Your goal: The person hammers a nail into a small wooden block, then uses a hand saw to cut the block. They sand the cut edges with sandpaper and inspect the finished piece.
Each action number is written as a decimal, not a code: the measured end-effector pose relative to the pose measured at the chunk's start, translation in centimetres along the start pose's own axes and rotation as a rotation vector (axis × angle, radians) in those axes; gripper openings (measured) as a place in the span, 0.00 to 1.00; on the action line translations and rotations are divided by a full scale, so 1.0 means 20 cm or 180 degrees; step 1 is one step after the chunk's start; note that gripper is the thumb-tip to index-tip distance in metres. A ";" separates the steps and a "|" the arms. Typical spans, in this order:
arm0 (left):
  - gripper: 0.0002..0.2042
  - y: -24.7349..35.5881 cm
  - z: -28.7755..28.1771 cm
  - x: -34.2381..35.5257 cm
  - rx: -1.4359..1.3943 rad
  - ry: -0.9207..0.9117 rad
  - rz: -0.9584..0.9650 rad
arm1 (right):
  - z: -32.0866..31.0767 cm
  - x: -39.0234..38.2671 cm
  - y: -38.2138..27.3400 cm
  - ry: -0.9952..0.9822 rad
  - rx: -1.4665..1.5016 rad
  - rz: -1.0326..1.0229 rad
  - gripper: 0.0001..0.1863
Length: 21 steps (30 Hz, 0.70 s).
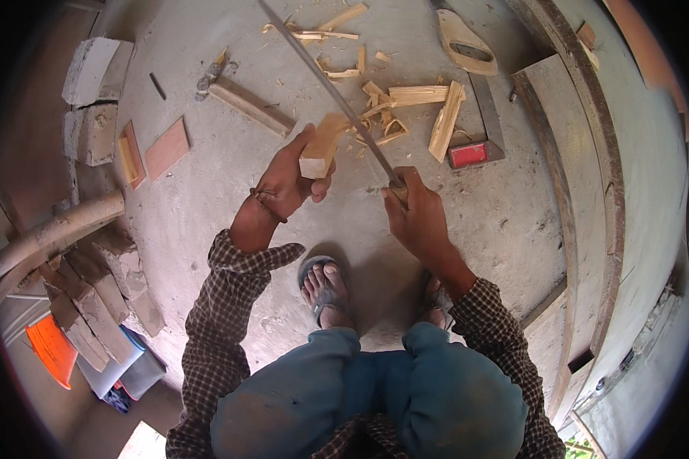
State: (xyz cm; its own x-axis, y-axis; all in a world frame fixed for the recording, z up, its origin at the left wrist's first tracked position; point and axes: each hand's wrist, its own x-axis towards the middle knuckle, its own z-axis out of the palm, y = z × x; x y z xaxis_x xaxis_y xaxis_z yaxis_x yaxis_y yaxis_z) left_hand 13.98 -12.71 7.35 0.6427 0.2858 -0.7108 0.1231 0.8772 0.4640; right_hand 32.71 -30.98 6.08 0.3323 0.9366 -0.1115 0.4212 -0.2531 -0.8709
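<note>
My left hand (pixel 287 177) grips a short squared wood block (pixel 321 149) from its left side, its pale end turned toward me. In my right hand (pixel 419 210) is a long, narrow grey metal tool that looks like a file (pixel 333 92), held by its short wooden handle. It slants up and left past the block's far right side; whether it touches the wood is unclear. Curled wood shavings (pixel 386 126) lie beyond my hands, beside split wood pieces (pixel 445 122).
A hammer (pixel 249 105) lies beyond my left hand. At the right are a wooden-handled saw (pixel 467 57) and a try square with a red panel (pixel 468 155). Bricks (pixel 93 134) stand left, and long curved beams (pixel 566 168) run along the right.
</note>
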 end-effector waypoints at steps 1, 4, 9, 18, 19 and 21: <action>0.25 -0.04 -0.05 0.01 -0.0207 0.0038 -0.0031 | 0.01 -0.01 -0.02 -0.0055 0.0007 -0.0065 0.13; 0.24 -0.11 -0.16 0.07 -0.0730 0.0239 0.0013 | 0.09 -0.01 -0.03 -0.0398 -0.0155 -0.0131 0.14; 0.29 -0.10 0.07 -0.04 -0.0075 0.1558 0.0935 | 0.13 0.00 -0.06 -0.0294 -0.0309 -0.0118 0.13; 0.19 -0.15 0.07 -0.04 0.1346 0.1762 0.2310 | 0.14 0.08 -0.16 -0.0353 -0.0188 -0.0026 0.15; 0.19 -0.15 0.08 -0.03 0.1498 0.1806 0.2379 | 0.14 0.08 -0.16 -0.0294 -0.0085 -0.0083 0.15; 0.19 -0.15 0.09 -0.02 0.1798 0.1892 0.2506 | 0.13 0.08 -0.19 -0.0216 -0.0077 -0.0234 0.16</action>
State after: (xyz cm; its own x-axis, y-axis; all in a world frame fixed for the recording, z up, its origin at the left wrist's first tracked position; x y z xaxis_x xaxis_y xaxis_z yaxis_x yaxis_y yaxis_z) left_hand 14.76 -16.14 7.31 0.2502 0.9505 -0.1844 0.2639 0.1163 0.9575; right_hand 29.47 -27.98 7.98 0.2420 0.9669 -0.0805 0.4630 -0.1880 -0.8662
